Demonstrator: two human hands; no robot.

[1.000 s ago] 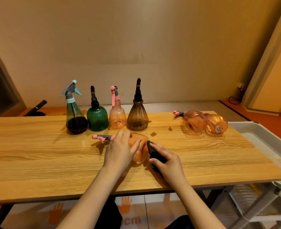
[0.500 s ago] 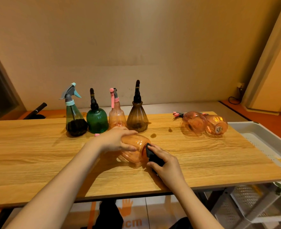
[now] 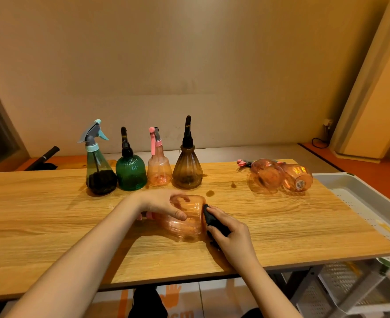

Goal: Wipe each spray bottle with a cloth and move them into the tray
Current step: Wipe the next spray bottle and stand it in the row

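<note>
An orange spray bottle [image 3: 185, 226] lies on its side in the middle of the wooden table [image 3: 52, 226]. My left hand [image 3: 164, 203] grips its body from above, thumb curled over the front. My right hand [image 3: 230, 235] holds a dark cloth [image 3: 212, 220] and presses it against the bottle's base. Behind them stand a teal-capped dark bottle [image 3: 97, 171], a green bottle [image 3: 130, 171], a pink bottle [image 3: 158, 168] and a brown bottle [image 3: 187, 168]. Two orange bottles [image 3: 278, 175] lie on the table at the far right. The white tray [image 3: 354, 187] sits past the table's right edge.
A small dark spot [image 3: 210, 193] marks the tabletop behind the held bottle. A black handle [image 3: 45, 156] lies on the floor at the back left. Grey perforated shelving [image 3: 340, 285] stands below the tray.
My left hand has shifted its grip along the bottle and the bottle has rolled slightly toward me. My right hand still holds the cloth to the base.
</note>
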